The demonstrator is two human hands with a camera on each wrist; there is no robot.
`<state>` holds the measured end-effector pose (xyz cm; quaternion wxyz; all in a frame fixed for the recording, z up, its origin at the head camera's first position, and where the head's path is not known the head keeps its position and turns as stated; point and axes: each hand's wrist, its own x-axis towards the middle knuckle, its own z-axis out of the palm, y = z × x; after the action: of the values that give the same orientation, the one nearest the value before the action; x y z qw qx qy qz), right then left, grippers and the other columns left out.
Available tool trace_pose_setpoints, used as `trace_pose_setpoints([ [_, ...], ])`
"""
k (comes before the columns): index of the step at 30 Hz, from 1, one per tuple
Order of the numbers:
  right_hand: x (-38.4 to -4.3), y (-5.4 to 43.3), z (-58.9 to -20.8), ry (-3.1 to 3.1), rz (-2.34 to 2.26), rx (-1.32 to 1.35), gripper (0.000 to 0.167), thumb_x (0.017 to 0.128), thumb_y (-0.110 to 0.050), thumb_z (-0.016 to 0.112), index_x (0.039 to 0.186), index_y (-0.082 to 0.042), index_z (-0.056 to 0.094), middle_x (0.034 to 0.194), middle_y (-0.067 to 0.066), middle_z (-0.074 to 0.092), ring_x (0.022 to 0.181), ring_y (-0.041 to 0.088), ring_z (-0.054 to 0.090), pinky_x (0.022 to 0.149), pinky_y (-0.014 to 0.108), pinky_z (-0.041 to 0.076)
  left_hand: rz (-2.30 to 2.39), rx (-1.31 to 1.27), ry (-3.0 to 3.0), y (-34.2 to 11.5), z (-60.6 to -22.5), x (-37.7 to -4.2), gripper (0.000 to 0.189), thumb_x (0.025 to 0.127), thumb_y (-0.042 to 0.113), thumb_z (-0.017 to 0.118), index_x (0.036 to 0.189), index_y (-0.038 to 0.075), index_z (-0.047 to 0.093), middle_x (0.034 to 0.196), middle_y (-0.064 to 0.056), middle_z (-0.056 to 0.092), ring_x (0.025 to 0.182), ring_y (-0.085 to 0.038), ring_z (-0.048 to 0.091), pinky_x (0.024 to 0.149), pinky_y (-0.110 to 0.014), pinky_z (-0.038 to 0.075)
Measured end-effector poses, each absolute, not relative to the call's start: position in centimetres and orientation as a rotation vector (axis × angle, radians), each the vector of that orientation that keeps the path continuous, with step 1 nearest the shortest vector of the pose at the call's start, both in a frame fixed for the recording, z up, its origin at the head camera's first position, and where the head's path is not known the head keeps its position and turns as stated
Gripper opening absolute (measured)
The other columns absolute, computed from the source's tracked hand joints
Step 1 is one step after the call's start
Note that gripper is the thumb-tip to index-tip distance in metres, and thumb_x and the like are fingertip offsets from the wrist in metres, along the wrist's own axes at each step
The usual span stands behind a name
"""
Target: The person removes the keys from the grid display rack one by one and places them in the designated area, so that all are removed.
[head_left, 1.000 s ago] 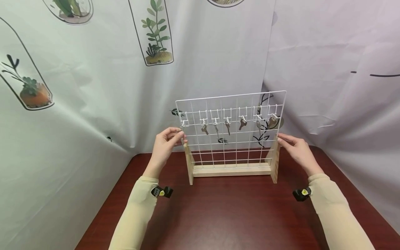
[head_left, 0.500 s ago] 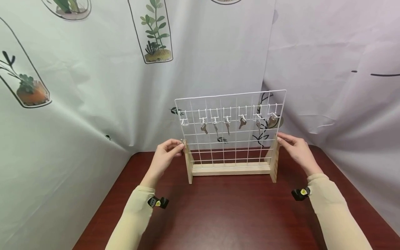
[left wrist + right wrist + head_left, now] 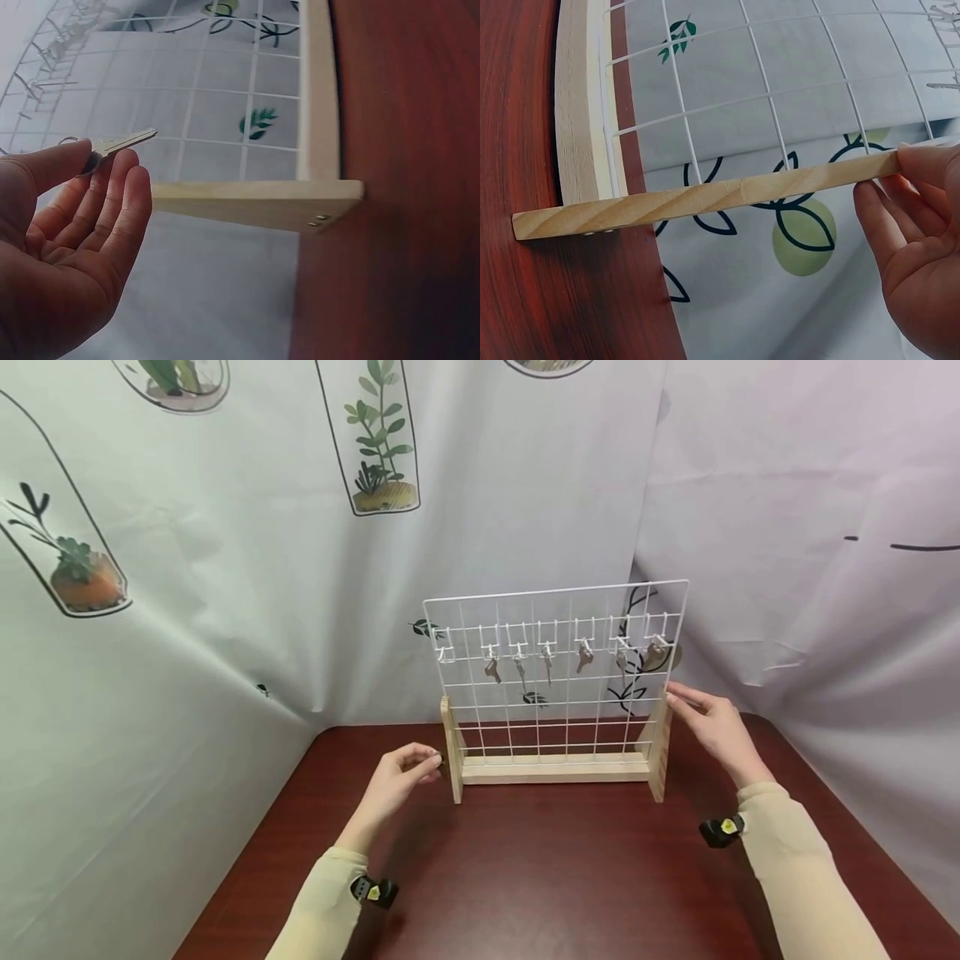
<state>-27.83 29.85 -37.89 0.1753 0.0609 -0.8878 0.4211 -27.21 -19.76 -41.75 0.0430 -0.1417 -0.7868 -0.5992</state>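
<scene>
Between thumb and fingers, my left hand [image 3: 401, 781] pinches a key [image 3: 124, 144] with a small ring at its head; the blade points away from the hand. It is just left of the stand's left wooden leg [image 3: 452, 752]. My right hand [image 3: 712, 727] grips the top of the right wooden leg [image 3: 705, 196] between thumb and fingers. The white wire grid rack [image 3: 555, 702] stands upright in its wooden base [image 3: 555, 768]. Several keys [image 3: 585, 653] hang from white hooks along its upper part. The leftmost hook [image 3: 446, 654] carries no key.
The rack stands toward the back of a dark red table [image 3: 555, 868]. Close behind it hangs a pale curtain [image 3: 525, 510] printed with plants, which also runs along the left and right sides.
My left hand has moved down from the left edge of the grid to beside the left leg, bringing the key with it. The right hand has stayed on the right leg.
</scene>
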Motion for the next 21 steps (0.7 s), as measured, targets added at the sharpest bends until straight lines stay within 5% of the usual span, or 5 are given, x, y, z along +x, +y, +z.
trace_pose_setpoints([
  [10, -27.9, 29.8, -38.1, -2.505, 1.190, 0.172, 0.053, 0.104, -0.041, 0.055, 0.142, -0.003, 0.057, 0.140, 0.024, 0.054, 0.135, 0.045, 0.045, 0.104, 0.064, 0.036, -1.805, -0.461, -2.536, -20.9, -44.0, -26.8, 0.026, 0.096, 0.010, 0.069, 0.109, -0.012, 0.066, 0.100, -0.020, 0.072, 0.085, -0.026, 0.073, 0.078, -0.044, 0.060],
  [21, -27.9, 29.8, -38.0, -2.508, 1.226, 0.162, 0.055, 0.103, -0.043, 0.055, 0.143, -0.005, 0.056, 0.143, 0.022, 0.053, 0.136, 0.044, 0.043, 0.105, 0.064, 0.035, -1.767, -0.445, -2.612, -21.4, -45.3, -27.3, 0.022, 0.095, 0.010, 0.070, 0.103, -0.010, 0.068, 0.097, -0.015, 0.073, 0.084, -0.029, 0.071, 0.074, -0.037, 0.060],
])
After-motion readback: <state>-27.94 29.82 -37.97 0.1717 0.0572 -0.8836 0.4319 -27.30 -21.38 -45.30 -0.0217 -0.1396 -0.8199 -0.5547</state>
